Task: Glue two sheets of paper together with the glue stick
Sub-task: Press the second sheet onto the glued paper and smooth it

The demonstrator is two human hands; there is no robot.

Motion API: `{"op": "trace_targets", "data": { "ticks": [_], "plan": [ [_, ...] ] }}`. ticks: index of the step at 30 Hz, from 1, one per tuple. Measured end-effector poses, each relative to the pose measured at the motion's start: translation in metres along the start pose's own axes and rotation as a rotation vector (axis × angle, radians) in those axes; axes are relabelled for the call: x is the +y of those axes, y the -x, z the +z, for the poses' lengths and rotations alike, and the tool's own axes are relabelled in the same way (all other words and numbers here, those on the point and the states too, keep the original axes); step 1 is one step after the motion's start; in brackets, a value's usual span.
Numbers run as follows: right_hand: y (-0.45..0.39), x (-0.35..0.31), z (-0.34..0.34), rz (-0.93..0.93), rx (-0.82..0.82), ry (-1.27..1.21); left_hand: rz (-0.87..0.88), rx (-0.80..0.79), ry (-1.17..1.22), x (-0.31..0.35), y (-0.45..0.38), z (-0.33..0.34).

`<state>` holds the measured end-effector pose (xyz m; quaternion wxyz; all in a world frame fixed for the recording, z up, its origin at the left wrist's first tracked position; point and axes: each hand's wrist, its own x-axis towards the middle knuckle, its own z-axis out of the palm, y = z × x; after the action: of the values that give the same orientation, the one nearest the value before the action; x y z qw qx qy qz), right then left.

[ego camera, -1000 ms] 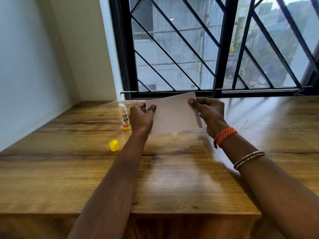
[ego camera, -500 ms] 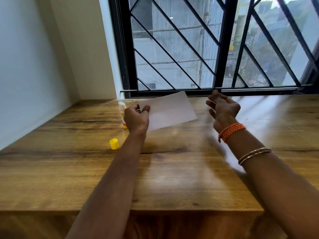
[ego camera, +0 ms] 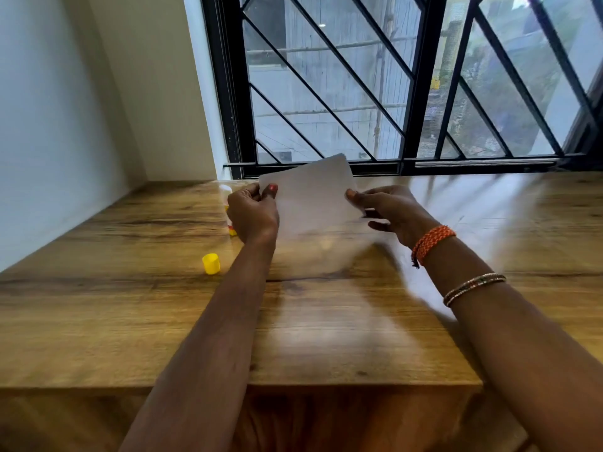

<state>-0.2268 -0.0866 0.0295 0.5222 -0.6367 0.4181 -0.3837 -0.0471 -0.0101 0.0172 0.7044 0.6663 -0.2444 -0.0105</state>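
Both hands' fingers pinching paper [ego camera: 310, 197], left hand [ego camera: 253, 212] one edge, right hand [ego camera: 390, 212] opposite.

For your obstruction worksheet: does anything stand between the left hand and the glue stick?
Nothing visible does. The glue stick stands just beyond the left hand, which partly hides it and is busy pinching the paper.

The scene is lit by daylight from the barred window [ego camera: 391, 86]. Pale glare is spread across the glossy tabletop [ego camera: 326, 327]. The paper [ego camera: 313, 197] is softened by motion blur, and straight lines are bowed near the edges.
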Motion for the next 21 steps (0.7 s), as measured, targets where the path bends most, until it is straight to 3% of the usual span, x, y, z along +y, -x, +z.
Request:
{"op": "trace_targets", "data": {
  "ticks": [2, 4, 9, 12, 16, 21],
  "plan": [
    [-0.001, -0.002, -0.009, 0.003, 0.061, -0.053, -0.022, 0.091, -0.014, -0.002, -0.005, -0.005],
    [-0.002, -0.004, -0.022, 0.003, 0.113, -0.102, -0.058, 0.078, 0.020, -0.007, -0.012, -0.009],
    [0.002, -0.005, -0.026, 0.006, -0.119, -0.139, -0.019, -0.279, 0.068, -0.006, -0.002, 0.001],
    [0.004, -0.007, -0.016, -0.067, -0.083, -0.135, 0.043, -0.396, 0.048, -0.004, 0.007, 0.004],
    [0.003, -0.005, -0.021, -0.053, 0.065, -0.134, 0.008, -0.335, 0.050, -0.003, 0.004, -0.001],
    [0.006, -0.005, -0.023, -0.045, -0.019, -0.240, 0.008, -0.373, 0.070, -0.002, 0.004, -0.005]
  ]
}}
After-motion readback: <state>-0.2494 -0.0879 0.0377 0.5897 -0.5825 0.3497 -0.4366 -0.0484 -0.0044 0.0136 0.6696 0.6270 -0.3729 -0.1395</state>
